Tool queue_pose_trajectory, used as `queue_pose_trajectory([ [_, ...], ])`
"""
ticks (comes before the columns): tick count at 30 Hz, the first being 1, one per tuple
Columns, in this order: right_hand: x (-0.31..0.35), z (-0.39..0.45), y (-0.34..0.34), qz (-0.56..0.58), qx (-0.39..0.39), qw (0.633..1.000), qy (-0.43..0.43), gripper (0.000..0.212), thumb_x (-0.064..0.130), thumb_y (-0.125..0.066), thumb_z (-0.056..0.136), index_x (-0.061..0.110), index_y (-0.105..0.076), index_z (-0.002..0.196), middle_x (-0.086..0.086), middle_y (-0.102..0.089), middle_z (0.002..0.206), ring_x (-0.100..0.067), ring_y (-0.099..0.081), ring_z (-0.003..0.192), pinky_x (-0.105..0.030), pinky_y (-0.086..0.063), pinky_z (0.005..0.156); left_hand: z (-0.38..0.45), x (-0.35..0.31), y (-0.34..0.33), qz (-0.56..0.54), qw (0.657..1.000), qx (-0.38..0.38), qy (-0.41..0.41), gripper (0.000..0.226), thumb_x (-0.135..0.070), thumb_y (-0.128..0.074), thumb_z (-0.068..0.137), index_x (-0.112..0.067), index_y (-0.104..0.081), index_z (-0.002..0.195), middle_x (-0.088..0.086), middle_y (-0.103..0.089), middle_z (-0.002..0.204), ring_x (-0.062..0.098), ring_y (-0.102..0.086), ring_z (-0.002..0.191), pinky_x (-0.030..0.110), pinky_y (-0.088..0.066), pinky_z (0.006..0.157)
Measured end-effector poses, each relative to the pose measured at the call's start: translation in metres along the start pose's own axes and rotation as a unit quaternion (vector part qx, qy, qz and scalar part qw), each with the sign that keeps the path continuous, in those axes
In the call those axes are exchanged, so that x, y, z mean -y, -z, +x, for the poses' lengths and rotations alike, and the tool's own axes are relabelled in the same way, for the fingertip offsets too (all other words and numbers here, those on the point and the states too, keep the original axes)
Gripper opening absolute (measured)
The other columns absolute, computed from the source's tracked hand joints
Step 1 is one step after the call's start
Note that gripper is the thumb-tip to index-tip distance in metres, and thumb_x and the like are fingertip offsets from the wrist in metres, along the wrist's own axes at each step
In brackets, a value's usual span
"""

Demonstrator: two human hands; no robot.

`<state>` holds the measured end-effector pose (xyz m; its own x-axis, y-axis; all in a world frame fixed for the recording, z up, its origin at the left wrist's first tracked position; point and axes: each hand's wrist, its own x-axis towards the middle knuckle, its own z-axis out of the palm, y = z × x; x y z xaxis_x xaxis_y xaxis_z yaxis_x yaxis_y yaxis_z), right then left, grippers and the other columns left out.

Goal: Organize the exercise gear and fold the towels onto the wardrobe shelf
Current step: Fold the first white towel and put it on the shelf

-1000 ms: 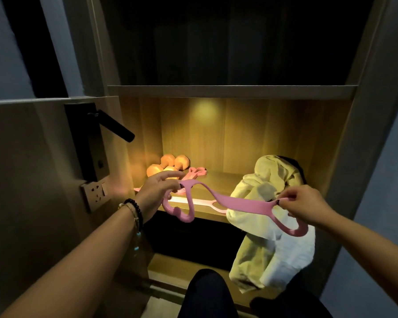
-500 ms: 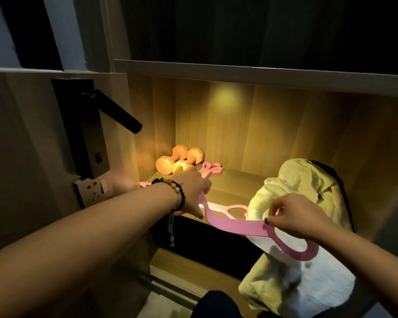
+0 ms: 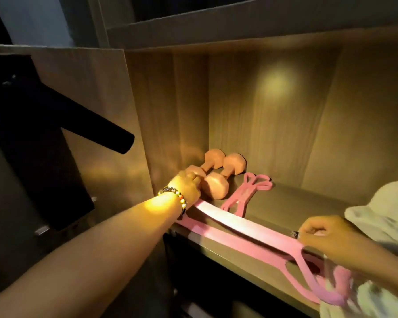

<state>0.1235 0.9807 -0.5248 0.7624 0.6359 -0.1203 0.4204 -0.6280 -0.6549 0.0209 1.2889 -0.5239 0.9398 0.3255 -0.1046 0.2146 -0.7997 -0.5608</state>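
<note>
Warm light fills the wardrobe shelf [image 3: 274, 203]. Both hands grasp the pink resistance band [image 3: 234, 228]: the left hand [image 3: 189, 187] pins one end by the dumbbells [image 3: 214, 173] at the shelf's left corner, the right hand [image 3: 326, 235] pinches the other at the front edge, beside the crumpled towels [image 3: 386, 214]. Best laid flat, parallel to the edge.

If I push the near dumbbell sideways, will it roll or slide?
The near dumbbell would probably slide or tip a face rather than roll: its heads look faceted. It likely feels heavy for its size. The other dumbbell lies close beside it and may block it.
</note>
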Motion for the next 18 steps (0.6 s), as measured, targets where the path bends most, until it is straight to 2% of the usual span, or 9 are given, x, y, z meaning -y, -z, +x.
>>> queue_pose_trajectory([
  [3, 0.005, 0.03, -0.021, 0.005, 0.018, 1.0, 0.004, 0.018, 0.014, -0.073, 0.075, 0.022, -0.072, 0.059, 0.006, -0.068, 0.059, -0.016, -0.06, 0.065, -0.029, -0.049, 0.067, -0.001, -0.001, -0.03, -0.012, 0.997, 0.07, 0.006, 0.048, -0.028, -0.032, 0.103, -0.015, -0.027, 0.149, 0.017, -0.036, 0.147, 0.033, -0.046, 0.125, 0.038, -0.042, 0.095],
  [7, 0.004, 0.052, -0.042, -0.129, 0.115, 0.984, -0.043, 0.017, 0.017, -0.065, 0.08, 0.012, -0.067, 0.064, 0.001, -0.063, 0.063, -0.013, -0.056, 0.06, -0.023, -0.043, 0.055, -0.006, 0.003, -0.06, -0.123, 0.986, 0.1, 0.045, 0.092, -0.022, -0.061, 0.089, -0.032, 0.005, 0.153, 0.018, -0.044, 0.135, 0.034, -0.055, 0.114, 0.044, -0.051, 0.09],
  [9, 0.007, 0.056, -0.05, -0.21, 0.134, 0.967, -0.053, 0.016, 0.015, -0.057, 0.081, 0.013, -0.065, 0.067, 0.001, -0.066, 0.074, -0.014, -0.06, 0.067, -0.025, -0.049, 0.058, -0.01, 0.004, -0.066, -0.197, 0.975, 0.058, 0.078, 0.103, -0.021, -0.07, 0.081, -0.032, 0.004, 0.152, 0.012, -0.045, 0.137, 0.032, -0.052, 0.118, 0.044, -0.051, 0.093],
  [10, 0.011, 0.057, -0.054, -0.247, 0.117, 0.961, -0.041, 0.014, 0.015, -0.056, 0.08, 0.015, -0.068, 0.073, 0.003, -0.067, 0.083, -0.013, -0.062, 0.073, -0.027, -0.054, 0.065, -0.014, 0.001, -0.065, -0.24, 0.966, 0.024, 0.088, 0.105, -0.021, -0.072, 0.078, -0.032, 0.001, 0.152, 0.009, -0.04, 0.143, 0.031, -0.047, 0.126, 0.044, -0.048, 0.097],
  [12, 0.028, 0.058, -0.067, -0.314, 0.044, 0.948, 0.034, 0.016, 0.02, -0.058, 0.081, 0.028, -0.067, 0.092, 0.008, -0.057, 0.098, -0.011, -0.057, 0.088, -0.03, -0.053, 0.08, -0.029, -0.01, -0.061, -0.305, 0.947, -0.058, 0.088, 0.104, -0.018, -0.073, 0.076, -0.026, -0.004, 0.153, 0.006, -0.028, 0.154, 0.029, -0.029, 0.141, 0.041, -0.039, 0.107],
  [13, 0.038, 0.059, -0.075, -0.306, 0.013, 0.948, 0.086, 0.021, 0.024, -0.06, 0.083, 0.032, -0.064, 0.102, 0.011, -0.052, 0.103, -0.01, -0.053, 0.093, -0.03, -0.05, 0.085, -0.039, -0.017, -0.06, -0.329, 0.934, -0.108, 0.084, 0.101, -0.017, -0.072, 0.076, -0.022, -0.007, 0.154, 0.006, -0.024, 0.156, 0.028, -0.022, 0.145, 0.038, -0.035, 0.11],
  [15, 0.055, 0.062, -0.097, -0.211, 0.036, 0.961, 0.176, 0.036, 0.033, -0.062, 0.086, 0.036, -0.055, 0.121, 0.015, -0.047, 0.113, -0.007, -0.048, 0.102, -0.029, -0.047, 0.091, -0.061, -0.035, -0.062, -0.371, 0.904, -0.188, 0.102, 0.088, -0.017, -0.069, 0.079, -0.016, -0.019, 0.152, 0.006, -0.024, 0.157, 0.024, -0.02, 0.146, 0.029, -0.026, 0.112],
  [16, 0.062, 0.062, -0.11, -0.177, 0.061, 0.961, 0.204, 0.044, 0.038, -0.063, 0.085, 0.036, -0.05, 0.127, 0.015, -0.046, 0.116, -0.007, -0.045, 0.105, -0.029, -0.046, 0.092, -0.073, -0.045, -0.063, -0.399, 0.884, -0.202, 0.134, 0.081, -0.019, -0.066, 0.082, -0.016, -0.024, 0.151, 0.004, -0.025, 0.157, 0.02, -0.023, 0.145, 0.025, -0.02, 0.111],
  [18, 0.066, 0.065, -0.134, -0.199, 0.062, 0.949, 0.238, 0.052, 0.046, -0.061, 0.085, 0.036, -0.045, 0.133, 0.012, -0.046, 0.12, -0.012, -0.038, 0.111, -0.032, -0.043, 0.094, -0.093, -0.064, -0.068, -0.482, 0.827, -0.188, 0.221, 0.073, -0.024, -0.06, 0.089, -0.02, -0.024, 0.151, -0.005, -0.021, 0.158, 0.008, -0.022, 0.143, 0.017, -0.011, 0.108],
])
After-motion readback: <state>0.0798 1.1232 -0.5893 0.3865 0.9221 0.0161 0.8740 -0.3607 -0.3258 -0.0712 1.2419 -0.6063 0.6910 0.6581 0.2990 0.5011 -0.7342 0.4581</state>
